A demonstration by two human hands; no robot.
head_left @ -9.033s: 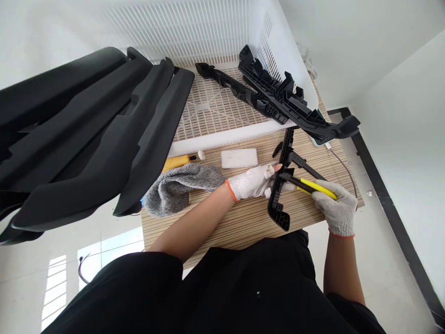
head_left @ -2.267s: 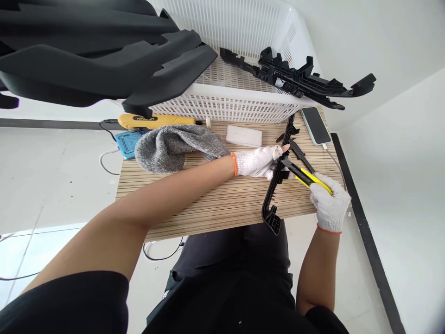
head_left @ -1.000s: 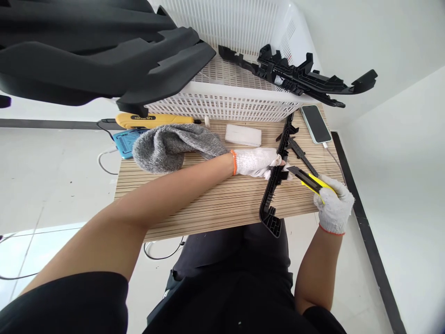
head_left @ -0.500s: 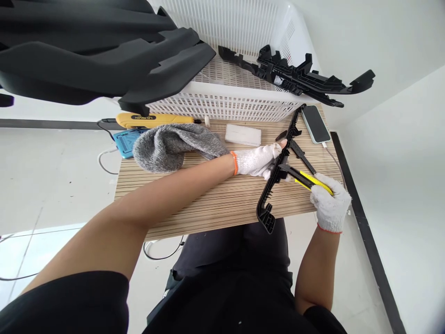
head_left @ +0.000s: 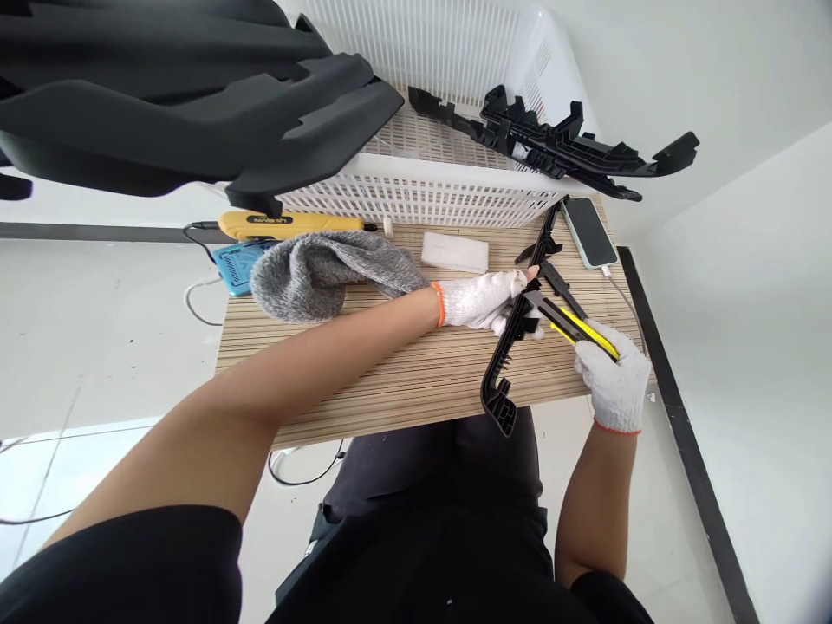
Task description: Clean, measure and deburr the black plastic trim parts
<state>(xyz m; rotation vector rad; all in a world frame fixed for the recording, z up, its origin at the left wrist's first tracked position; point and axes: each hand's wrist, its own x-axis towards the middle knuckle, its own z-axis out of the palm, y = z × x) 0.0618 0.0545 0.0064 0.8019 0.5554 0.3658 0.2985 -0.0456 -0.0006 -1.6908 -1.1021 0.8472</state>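
Note:
My left hand [head_left: 486, 299], in a white knit glove with an orange cuff, grips a long black plastic trim part [head_left: 500, 364] near its middle, the thumb on top. The part's lower end juts past the table's front edge. In my right hand [head_left: 614, 373], also gloved, is a yellow and black utility knife [head_left: 575, 328]. Its blade points up and left and meets or nearly meets the part beside my left thumb; exact contact I cannot tell. A black caliper-like tool [head_left: 564, 290] lies on the table behind the part, partly hidden.
A white slotted basket [head_left: 442, 186] at the back holds more black trim parts [head_left: 552, 147]. Large black panels [head_left: 195, 130] overhang the left. On the wooden table [head_left: 390, 381] are a grey cloth [head_left: 312, 273], yellow corded tool [head_left: 292, 225], blue box [head_left: 237, 267], white block [head_left: 455, 252] and phone [head_left: 590, 231].
My right hand has shifted slightly left, and the knife's tip has moved up along the part toward my left thumb. My left hand and the part have barely moved.

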